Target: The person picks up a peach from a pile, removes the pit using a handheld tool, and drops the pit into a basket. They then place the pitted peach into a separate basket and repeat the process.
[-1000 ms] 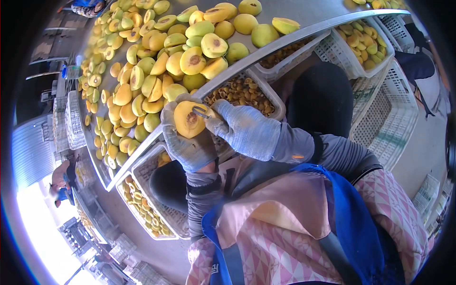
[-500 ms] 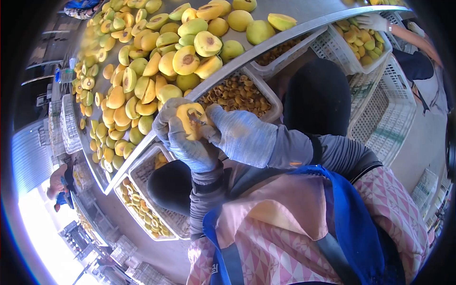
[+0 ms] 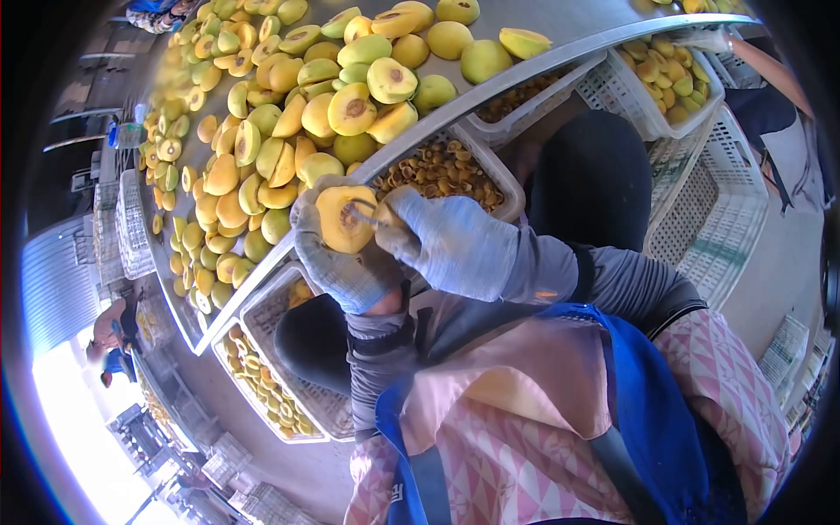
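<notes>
In my gloved left hand [image 3: 337,278] lies a yellow peach half [image 3: 333,229], its cut face turned up and a brown hollow in the middle. The fingers wrap round its far and left sides. My gloved right hand [image 3: 464,245] is closed round a small pitting tool [image 3: 362,206] whose curved metal tip reaches the cut face near the hollow. Most of the tool's handle is hidden by the fingers. Just beyond the hands, many peach halves [image 3: 282,114] are heaped on the metal table [image 3: 573,19], some cut side up with brown centres.
Below the table edge stands a crate of brown pits and scraps [image 3: 442,171]. A crate of peach halves [image 3: 262,376] is at lower left, another crate [image 3: 691,122] at upper right beside a co-worker's gloved hand [image 3: 704,40]. White crates [image 3: 713,223] stand at right.
The peach half has turned so that its round cut face shows more fully. My right hand has shifted slightly right and down, and the tool tip now shows at the right of the hollow.
</notes>
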The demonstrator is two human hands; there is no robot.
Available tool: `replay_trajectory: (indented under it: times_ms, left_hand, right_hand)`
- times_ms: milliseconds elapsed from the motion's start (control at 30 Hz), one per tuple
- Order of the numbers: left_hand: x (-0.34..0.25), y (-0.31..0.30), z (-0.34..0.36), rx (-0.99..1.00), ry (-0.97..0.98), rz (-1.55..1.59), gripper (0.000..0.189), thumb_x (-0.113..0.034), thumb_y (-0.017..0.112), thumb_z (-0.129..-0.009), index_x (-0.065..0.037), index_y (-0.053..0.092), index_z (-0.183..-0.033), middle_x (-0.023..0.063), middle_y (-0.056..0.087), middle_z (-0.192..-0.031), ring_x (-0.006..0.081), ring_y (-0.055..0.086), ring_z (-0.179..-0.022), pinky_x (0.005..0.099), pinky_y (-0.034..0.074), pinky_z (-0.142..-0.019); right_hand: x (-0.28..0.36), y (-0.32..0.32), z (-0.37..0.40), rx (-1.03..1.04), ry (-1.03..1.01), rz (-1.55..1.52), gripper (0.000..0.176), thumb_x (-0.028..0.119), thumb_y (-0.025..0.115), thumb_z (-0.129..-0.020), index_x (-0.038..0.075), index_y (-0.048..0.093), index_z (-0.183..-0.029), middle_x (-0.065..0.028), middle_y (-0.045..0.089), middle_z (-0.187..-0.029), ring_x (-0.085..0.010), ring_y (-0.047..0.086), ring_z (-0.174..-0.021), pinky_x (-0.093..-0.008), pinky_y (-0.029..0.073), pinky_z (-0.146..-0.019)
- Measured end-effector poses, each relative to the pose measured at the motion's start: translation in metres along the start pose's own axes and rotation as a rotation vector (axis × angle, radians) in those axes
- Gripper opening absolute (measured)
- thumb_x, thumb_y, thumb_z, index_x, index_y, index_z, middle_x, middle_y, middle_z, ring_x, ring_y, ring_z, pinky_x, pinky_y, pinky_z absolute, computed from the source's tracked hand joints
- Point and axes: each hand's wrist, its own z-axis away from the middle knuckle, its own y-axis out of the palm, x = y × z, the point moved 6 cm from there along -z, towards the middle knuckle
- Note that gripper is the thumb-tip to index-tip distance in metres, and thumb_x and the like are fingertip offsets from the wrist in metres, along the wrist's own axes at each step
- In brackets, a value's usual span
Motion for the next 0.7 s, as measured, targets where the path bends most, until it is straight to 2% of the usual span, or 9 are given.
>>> replay_trajectory:
  times_ms: [133, 233, 300, 400, 500, 533, 567, 600, 700]
  left_hand:
    - [-0.007, 0.001, 0.006, 0.049, 0.143, -0.266, 0.030, -0.023, 0.048, -0.098, -0.001, 0.051, -0.119, 0.0135, 0.059, -0.111, 0.0249, 0.059, -0.101, 0.0369, 0.051, -0.091]
    - [-0.003, -0.003, 0.003, 0.099, 0.194, -0.158, 0.027, -0.021, 0.050, -0.096, -0.002, 0.051, -0.114, 0.0126, 0.057, -0.112, 0.0226, 0.058, -0.100, 0.0359, 0.050, -0.091]
    - [-0.007, -0.002, 0.005, 0.165, 0.373, -0.283, 0.024, -0.022, 0.051, -0.095, -0.004, 0.051, -0.111, 0.0126, 0.057, -0.112, 0.0219, 0.058, -0.098, 0.0356, 0.051, -0.088]
    - [-0.010, 0.002, 0.010, 0.155, 0.473, -0.346, 0.022, -0.021, 0.055, -0.093, -0.005, 0.051, -0.107, 0.0152, 0.057, -0.107, 0.0208, 0.055, -0.093, 0.0354, 0.048, -0.085]
    - [-0.009, 0.003, 0.009, 0.124, 0.446, -0.340, 0.022, -0.021, 0.055, -0.092, -0.005, 0.051, -0.107, 0.0157, 0.059, -0.106, 0.0215, 0.056, -0.091, 0.0351, 0.049, -0.084]
    - [-0.011, 0.004, 0.008, 0.124, 0.446, -0.338, 0.022, -0.021, 0.055, -0.092, -0.005, 0.051, -0.107, 0.0157, 0.059, -0.106, 0.0215, 0.056, -0.091, 0.0351, 0.049, -0.084]
    - [-0.009, 0.002, 0.006, 0.124, 0.342, -0.267, 0.020, -0.021, 0.052, -0.094, -0.006, 0.050, -0.107, 0.0148, 0.059, -0.103, 0.0220, 0.058, -0.092, 0.0348, 0.050, -0.084]
    - [-0.004, 0.001, 0.004, 0.123, 0.236, -0.197, 0.019, -0.022, 0.048, -0.096, -0.007, 0.050, -0.108, 0.0139, 0.060, -0.101, 0.0225, 0.060, -0.092, 0.0345, 0.052, -0.083]
    - [0.000, -0.003, 0.002, 0.064, 0.170, -0.145, 0.017, -0.023, 0.047, -0.097, -0.007, 0.050, -0.103, 0.0133, 0.061, -0.097, 0.0227, 0.061, -0.089, 0.0345, 0.053, -0.082]
  right_hand:
    - [-0.003, 0.001, -0.002, -0.019, 0.065, 0.003, 0.029, 0.027, 0.057, -0.095, 0.000, 0.051, -0.103, -0.0187, 0.063, -0.069, -0.0372, 0.065, -0.066, -0.0454, 0.051, -0.057]
    - [-0.005, 0.007, -0.001, 0.017, 0.129, -0.032, 0.028, 0.025, 0.058, -0.094, -0.001, 0.051, -0.102, -0.0205, 0.062, -0.071, -0.0396, 0.064, -0.066, -0.0468, 0.050, -0.056]
    - [-0.009, 0.014, -0.001, 0.047, 0.186, -0.077, 0.026, 0.023, 0.059, -0.093, -0.001, 0.051, -0.101, -0.0219, 0.061, -0.072, -0.0413, 0.062, -0.066, -0.0480, 0.049, -0.056]
    - [-0.012, 0.014, -0.004, -0.006, 0.199, -0.274, 0.027, 0.023, 0.057, -0.094, -0.002, 0.051, -0.101, -0.0229, 0.060, -0.070, -0.0416, 0.061, -0.066, -0.0472, 0.049, -0.056]
    - [-0.007, 0.011, -0.001, 0.091, 0.180, -0.094, 0.028, 0.023, 0.057, -0.093, -0.003, 0.052, -0.102, -0.0219, 0.059, -0.070, -0.0378, 0.062, -0.066, -0.0445, 0.049, -0.054]
    - [-0.004, 0.010, -0.001, 0.091, 0.082, -0.010, 0.031, 0.026, 0.057, -0.094, -0.003, 0.052, -0.103, -0.0206, 0.061, -0.068, -0.0374, 0.063, -0.064, -0.0446, 0.050, -0.055]
    - [0.000, 0.010, -0.001, 0.090, -0.015, 0.074, 0.034, 0.029, 0.056, -0.095, -0.003, 0.051, -0.105, -0.0192, 0.062, -0.065, -0.0370, 0.065, -0.062, -0.0447, 0.051, -0.055]
    - [0.001, 0.009, -0.001, 0.091, -0.014, 0.076, 0.034, 0.029, 0.056, -0.095, -0.003, 0.051, -0.105, -0.0192, 0.062, -0.065, -0.0370, 0.065, -0.062, -0.0447, 0.051, -0.055]
    - [0.001, 0.008, -0.001, 0.085, 0.013, 0.111, 0.032, 0.029, 0.058, -0.094, -0.002, 0.052, -0.103, -0.0181, 0.061, -0.063, -0.0352, 0.065, -0.060, -0.0443, 0.051, -0.054]
